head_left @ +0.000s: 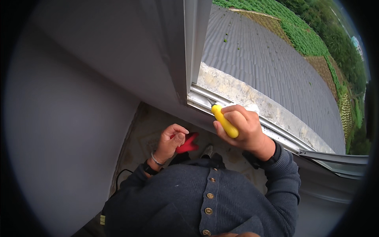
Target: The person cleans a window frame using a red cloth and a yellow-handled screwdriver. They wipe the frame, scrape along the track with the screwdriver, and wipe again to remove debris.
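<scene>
Before me runs the metal track of a sliding window (275, 134), with dirt in its grooves. My right hand (247, 127) grips the yellow handle of a hand tool (225, 123), whose dark tip points into the track near the frame's corner. White crumpled material, perhaps tissue or cloth (252, 108), shows behind the knuckles; whether that hand holds it too is unclear. My left hand (171, 142) is raised below the sill with curled fingers. A red object (189, 143) shows just behind it; I cannot tell whether the fingers hold it.
The window frame's upright (194, 41) rises at the track's left end. A grey wall (74, 127) stands at left. Outside lie a rough concrete ledge (231, 81) and a grey tiled roof (257, 65). A sash (337, 158) is at right.
</scene>
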### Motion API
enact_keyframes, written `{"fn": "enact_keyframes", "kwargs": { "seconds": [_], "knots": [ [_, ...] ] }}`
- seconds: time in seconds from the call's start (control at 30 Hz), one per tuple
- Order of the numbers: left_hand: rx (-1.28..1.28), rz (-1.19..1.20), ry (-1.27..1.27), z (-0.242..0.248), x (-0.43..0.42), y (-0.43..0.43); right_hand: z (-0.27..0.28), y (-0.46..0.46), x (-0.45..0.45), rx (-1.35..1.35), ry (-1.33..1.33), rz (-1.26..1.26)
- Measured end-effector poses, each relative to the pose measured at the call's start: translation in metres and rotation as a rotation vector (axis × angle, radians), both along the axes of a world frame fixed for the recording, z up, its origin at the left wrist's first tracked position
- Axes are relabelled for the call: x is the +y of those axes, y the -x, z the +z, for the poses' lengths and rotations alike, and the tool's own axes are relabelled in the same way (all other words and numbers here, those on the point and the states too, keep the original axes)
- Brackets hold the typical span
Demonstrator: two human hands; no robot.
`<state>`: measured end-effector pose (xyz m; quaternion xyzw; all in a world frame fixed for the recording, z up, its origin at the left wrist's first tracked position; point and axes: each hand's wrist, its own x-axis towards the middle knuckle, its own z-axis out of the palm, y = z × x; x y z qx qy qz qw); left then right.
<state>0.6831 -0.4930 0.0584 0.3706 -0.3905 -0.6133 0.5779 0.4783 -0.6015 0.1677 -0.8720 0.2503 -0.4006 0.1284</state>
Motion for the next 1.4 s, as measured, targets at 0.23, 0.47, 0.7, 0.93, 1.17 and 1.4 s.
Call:
{"fn": "enact_keyframes", "kwargs": {
  "seconds": [0.23,0.47,0.7,0.93,1.17,1.4],
  "knots": [
    [0.029,-0.011,-0.008,0.000,0.002,-0.001,0.010,0.004,0.000,0.041,-0.083,-0.034],
    [0.021,-0.025,-0.019,-0.002,0.002,-0.001,0.010,-0.002,-0.037,-0.142,-0.234,-0.041],
    [0.044,-0.041,-0.009,0.000,-0.001,0.001,0.013,-0.004,-0.047,-0.207,-0.367,-0.082],
    [0.000,-0.062,0.002,0.010,-0.008,0.002,0.042,0.045,-0.015,-0.146,-0.353,-0.133],
    [-0.020,-0.104,-0.001,0.012,-0.014,0.008,0.043,0.087,0.026,-0.239,-0.410,-0.250],
    [0.079,-0.156,0.025,0.013,-0.016,0.017,0.009,0.112,0.017,-0.310,-0.718,-0.322]
  ]
}}
